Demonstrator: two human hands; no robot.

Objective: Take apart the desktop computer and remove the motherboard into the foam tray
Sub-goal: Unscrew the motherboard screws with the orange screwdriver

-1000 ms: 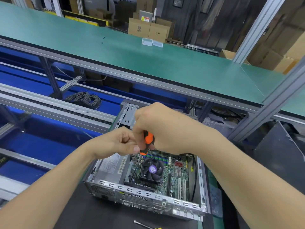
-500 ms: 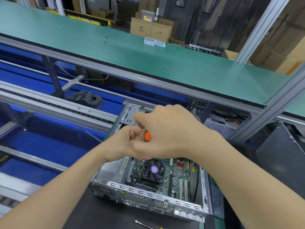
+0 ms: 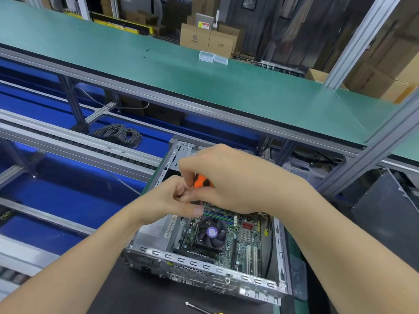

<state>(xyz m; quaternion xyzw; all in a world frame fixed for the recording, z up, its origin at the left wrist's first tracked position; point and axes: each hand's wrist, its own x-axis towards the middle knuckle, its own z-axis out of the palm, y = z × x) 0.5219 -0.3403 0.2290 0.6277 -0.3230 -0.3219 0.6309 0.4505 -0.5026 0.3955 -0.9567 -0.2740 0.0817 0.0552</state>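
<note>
1. Nearest, at the bottom edge: a thin spare screwdriver (image 3: 199,308), lying flat on the dark surface (image 3: 127,291), just in front of the computer case.
2. Next, the computer case (image 3: 204,267), lid off, open side up. Inside, flat on the bottom: the green motherboard (image 3: 247,242), not yet out, with a round fan (image 3: 212,233) sitting on it and a silver box (image 3: 154,232) to its left.
3. Above the far part of the board: both hands close together, touching. Right hand (image 3: 233,177) curled round the orange screwdriver (image 3: 201,180), tip hidden below. Left hand (image 3: 167,200) with fingers curled, seeming to pinch the shaft just under the handle to keep it straight.
4. Likely step: turning out a board screw. Tip and screw both hidden, so no way to be sure.
5. Could go wrong:
   - Tip slipping off the screw and scratching the board, from pushing crooked.
   - Loose screw dropping in among the parts and getting lost.
   - Board bending, from lifting too soon with a screw or cable holding it down.
6. Farther back: a coil of grey wire (image 3: 120,133) on the blue level. Then a long green surface (image 3: 249,87) with two little clear boxes (image 3: 213,58), and cardboard boxes (image 3: 204,39) behind.
7. Foam tray: nowhere in view.
</note>
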